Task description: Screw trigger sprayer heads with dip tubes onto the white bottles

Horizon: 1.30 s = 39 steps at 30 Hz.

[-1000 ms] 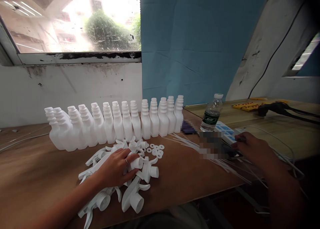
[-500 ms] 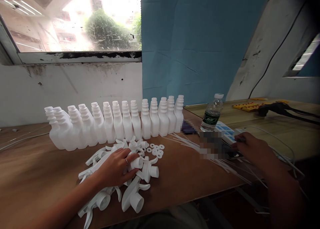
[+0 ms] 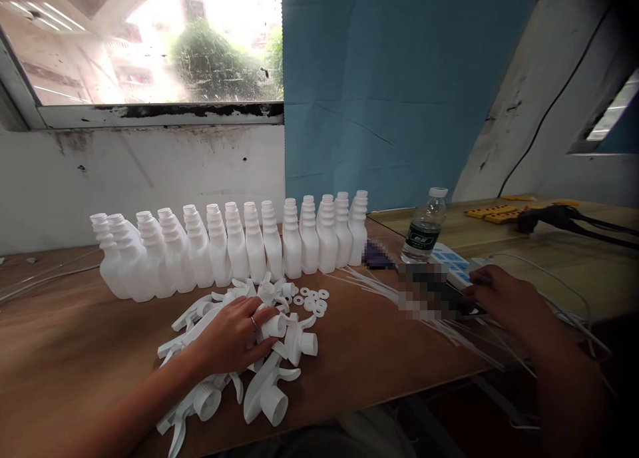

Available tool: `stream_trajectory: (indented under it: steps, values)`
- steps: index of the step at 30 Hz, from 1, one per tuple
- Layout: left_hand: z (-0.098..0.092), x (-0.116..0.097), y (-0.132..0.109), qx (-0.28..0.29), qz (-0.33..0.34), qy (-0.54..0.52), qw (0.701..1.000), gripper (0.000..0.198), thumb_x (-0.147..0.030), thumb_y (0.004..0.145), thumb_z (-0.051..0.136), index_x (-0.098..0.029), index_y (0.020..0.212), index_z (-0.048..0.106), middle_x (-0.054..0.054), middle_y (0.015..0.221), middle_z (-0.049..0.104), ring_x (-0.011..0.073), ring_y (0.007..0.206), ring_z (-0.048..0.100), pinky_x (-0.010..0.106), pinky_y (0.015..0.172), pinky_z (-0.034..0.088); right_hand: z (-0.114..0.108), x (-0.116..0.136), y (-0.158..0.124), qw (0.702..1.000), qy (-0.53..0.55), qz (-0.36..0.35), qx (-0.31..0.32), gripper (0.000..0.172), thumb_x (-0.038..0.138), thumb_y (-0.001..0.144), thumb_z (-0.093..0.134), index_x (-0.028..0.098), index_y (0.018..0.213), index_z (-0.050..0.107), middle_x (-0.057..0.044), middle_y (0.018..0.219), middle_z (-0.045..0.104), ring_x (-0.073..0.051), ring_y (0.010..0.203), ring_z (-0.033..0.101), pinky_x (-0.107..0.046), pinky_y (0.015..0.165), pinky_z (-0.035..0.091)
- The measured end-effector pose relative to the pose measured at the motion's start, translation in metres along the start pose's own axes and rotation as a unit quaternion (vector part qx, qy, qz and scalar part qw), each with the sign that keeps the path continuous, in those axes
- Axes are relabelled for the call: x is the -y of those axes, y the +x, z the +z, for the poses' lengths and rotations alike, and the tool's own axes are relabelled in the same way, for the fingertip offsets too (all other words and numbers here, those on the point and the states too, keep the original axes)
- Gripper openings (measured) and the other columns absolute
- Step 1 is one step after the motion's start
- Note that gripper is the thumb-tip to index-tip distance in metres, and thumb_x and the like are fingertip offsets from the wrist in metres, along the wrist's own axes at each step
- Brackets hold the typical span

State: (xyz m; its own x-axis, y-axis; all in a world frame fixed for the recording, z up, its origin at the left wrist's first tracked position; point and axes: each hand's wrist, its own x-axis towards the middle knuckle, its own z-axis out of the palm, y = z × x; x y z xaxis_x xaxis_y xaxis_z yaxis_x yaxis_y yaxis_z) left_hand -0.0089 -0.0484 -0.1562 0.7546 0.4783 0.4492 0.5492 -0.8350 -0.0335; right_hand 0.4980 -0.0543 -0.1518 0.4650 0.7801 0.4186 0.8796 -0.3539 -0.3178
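Note:
My left hand (image 3: 232, 338) lies on a heap of white spray-trigger heads (image 3: 264, 385) on the brown table (image 3: 74, 351); its fingers curl around one head. Behind the heap stands a row of several white plastic bottles (image 3: 234, 245) without caps. Small white rings (image 3: 312, 300) lie just right of the heap. My right hand (image 3: 504, 301) rests at the right on a dark flat object (image 3: 466, 308), fingers bent over it; part of that area is blurred out. Thin white tubes (image 3: 379, 286) lie spread between the hands.
A clear water bottle (image 3: 424, 226) with a green label stands beside a white and blue power strip (image 3: 452, 261). Yellow parts (image 3: 492, 213) and a black tool (image 3: 554, 216) lie on the far right bench. White wall, window and blue sheet stand behind.

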Motion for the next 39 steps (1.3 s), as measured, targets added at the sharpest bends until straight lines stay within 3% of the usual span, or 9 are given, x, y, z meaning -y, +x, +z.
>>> stream_trajectory:
  steps: [6,22,39]
  values:
    - [0.000,0.000,0.000,-0.005,0.000,0.000,1.000,0.031,-0.033,0.092,0.053,-0.018,0.119,0.053,0.008,0.091,0.058,0.0225,0.078,0.057,0.037,0.071,0.049,-0.001,0.001,0.000,0.999,0.017,0.021,0.022,0.019,0.030,0.070,0.049,0.022,0.086,0.054,-0.012,0.094,0.071,-0.032,0.087,0.066,-0.035,0.068,0.046]
    - [0.000,0.000,0.001,-0.001,-0.001,0.002,1.000,0.032,-0.034,0.092,0.053,-0.017,0.119,0.053,0.009,0.092,0.058,0.0230,0.078,0.057,0.038,0.070,0.050,-0.010,0.015,-0.004,0.997,0.029,0.046,0.050,0.017,0.028,0.069,0.049,0.023,0.085,0.051,-0.011,0.093,0.071,-0.033,0.089,0.065,-0.035,0.070,0.045]
    - [0.001,0.001,-0.001,0.000,-0.002,-0.003,1.000,0.032,-0.032,0.093,0.052,-0.017,0.120,0.052,0.010,0.093,0.058,0.0237,0.079,0.057,0.039,0.071,0.050,-0.007,0.010,-0.003,0.998,0.021,0.032,0.044,0.017,0.028,0.070,0.050,0.022,0.085,0.053,-0.012,0.092,0.071,-0.032,0.085,0.066,-0.034,0.067,0.045]
